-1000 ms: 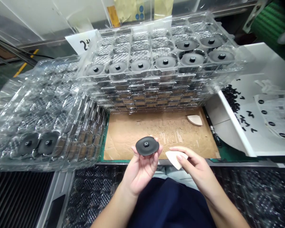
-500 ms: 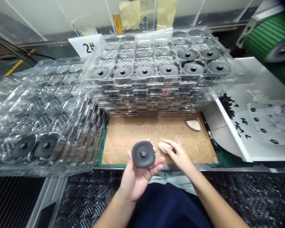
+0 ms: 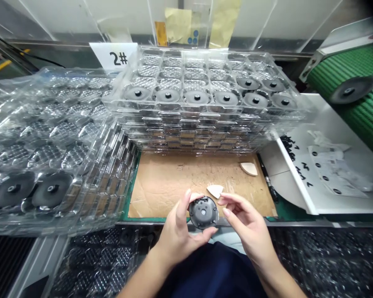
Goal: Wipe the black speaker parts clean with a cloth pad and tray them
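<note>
My left hand (image 3: 186,231) grips a round black plastic part (image 3: 204,213) by its edges, thumb and fingers on opposite sides. The face turned up has a light centre dot and several small posts around its rim. Just right of it, my right hand (image 3: 244,219) has its fingers curled and apart, with nothing visible in them. Beyond the fingertips a white wedge-shaped pad (image 3: 215,191) lies on the cardboard sheet (image 3: 161,182). A second white pad (image 3: 249,169) rests at the sheet's far right corner.
Stacked clear trays (image 3: 202,120) stand at the back, several black parts in the top one. Another tray stack (image 3: 49,136) is on the left. To the right are a white bin (image 3: 345,198) with small black pieces and a green belt (image 3: 360,66) carrying a black part.
My left hand has turned the black part over, from its knobbed face to its other face. My right hand has let go of the white pad and come beside the part.
</note>
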Motion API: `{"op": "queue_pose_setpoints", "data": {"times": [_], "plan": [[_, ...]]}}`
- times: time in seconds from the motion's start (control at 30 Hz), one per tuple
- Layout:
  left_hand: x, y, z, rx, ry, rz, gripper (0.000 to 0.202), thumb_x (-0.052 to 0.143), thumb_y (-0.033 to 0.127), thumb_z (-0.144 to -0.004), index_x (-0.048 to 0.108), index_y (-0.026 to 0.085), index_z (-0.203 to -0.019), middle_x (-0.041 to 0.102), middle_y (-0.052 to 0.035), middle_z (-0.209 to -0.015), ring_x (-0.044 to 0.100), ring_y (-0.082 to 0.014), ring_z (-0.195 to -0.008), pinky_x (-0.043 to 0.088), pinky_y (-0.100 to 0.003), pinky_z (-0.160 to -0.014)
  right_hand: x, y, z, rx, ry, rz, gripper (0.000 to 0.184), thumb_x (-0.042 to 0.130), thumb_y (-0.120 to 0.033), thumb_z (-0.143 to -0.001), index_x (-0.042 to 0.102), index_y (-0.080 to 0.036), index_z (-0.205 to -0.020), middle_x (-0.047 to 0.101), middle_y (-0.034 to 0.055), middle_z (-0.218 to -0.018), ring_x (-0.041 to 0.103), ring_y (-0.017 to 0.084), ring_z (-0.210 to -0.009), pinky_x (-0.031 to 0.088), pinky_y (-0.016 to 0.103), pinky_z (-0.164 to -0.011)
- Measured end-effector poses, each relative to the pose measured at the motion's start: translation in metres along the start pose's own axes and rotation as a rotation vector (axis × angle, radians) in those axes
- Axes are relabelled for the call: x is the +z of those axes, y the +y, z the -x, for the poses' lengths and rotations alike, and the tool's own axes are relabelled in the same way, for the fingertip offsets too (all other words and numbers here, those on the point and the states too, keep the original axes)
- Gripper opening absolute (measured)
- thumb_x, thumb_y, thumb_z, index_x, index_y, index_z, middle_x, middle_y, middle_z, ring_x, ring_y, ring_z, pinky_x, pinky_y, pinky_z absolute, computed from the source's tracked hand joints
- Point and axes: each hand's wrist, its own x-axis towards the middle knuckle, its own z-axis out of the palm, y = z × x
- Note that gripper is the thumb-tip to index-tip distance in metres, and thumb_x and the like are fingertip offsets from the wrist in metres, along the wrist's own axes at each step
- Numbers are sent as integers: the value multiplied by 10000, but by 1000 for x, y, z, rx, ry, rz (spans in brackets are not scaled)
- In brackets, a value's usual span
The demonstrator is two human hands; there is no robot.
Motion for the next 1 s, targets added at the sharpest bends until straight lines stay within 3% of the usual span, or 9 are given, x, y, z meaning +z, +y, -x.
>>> {"op": "queue_pose_setpoints", "data": {"times": [0.1, 0.23, 0.37, 0.53, 0.7, 0.83, 1.0], "plan": [[-7, 0, 2, -31, 3, 42, 979, 734, 81, -671, 135, 270, -1421, 590, -142, -1228, 575, -248, -1113, 409, -403, -976, 0, -6, 1, 62, -59, -54, 224, 641, -289, -835, 624, -241, -1053, 652, 31, -876, 608, 162, -818, 506, 276, -740], [-16, 2, 6, -235, 3, 221, 956, 758, 104, -647, 208, 217, -1422, 648, -110, -1140, 602, -238, -1057, 414, -337, -955, 5, -21, -5, 152, -279, -35, 216, 673, -304, -810, 643, -225, -1010, 660, 16, -820, 607, 147, -763, 491, 267, -713], [-24, 5, 9, -327, -81, 324, 964, 744, 190, -685, 149, 213, -1443, 663, -88, -1068, 616, -226, -1004, 426, -306, -921, 9, -35, -17, 272, -492, -156, 184, 724, -272, -760, 639, -193, -903, 653, -10, -758, 608, 114, -703, 475, 232, -674], [-31, 3, 14, -404, -186, 464, 960, 763, 286, -662, 195, 215, -1433, 675, -88, -1024, 638, -247, -932, 427, -337, -909, 13, -42, -27, 484, -734, -317, 171, 747, -181, -726, 635, -169, -854, 676, -19, -721, 616, 76, -647, 473, 195, -650], [-32, 4, 19, -406, -230, 493, 990, 773, 336, -654, 162, 243, -1427, 662, -92, -1072, 620, -252, -996, 418, -345, -925, 15, -44, -22, 567, -742, -399, 153, 747, -108, -690, 603, -158, -704, 670, -40, -680, 610, 55, -609, 459, 162, -610], [-29, 6, 18, -421, -290, 515, 1004, 772, 381, -645, 154, 238, -1424, 654, -105, -1096, 620, -250, -1008, 407, -348, -946, 7, -41, -16, 595, -698, -426, 141, 762, -108, -670, 634, -155, -708, 687, -31, -672, 625, 60, -589, 471, 161, -603], [-22, 10, 12, -456, -395, 512, 1080, 807, 395, -587, 137, 248, -1421, 657, -98, -1118, 606, -258, -1057, 381, -378, -987, -6, -41, -12, 595, -733, -433, 157, 777, -144, -675, 626, -146, -716, 681, -19, -695, 633, 68, -620, 479, 162, -615]]}}
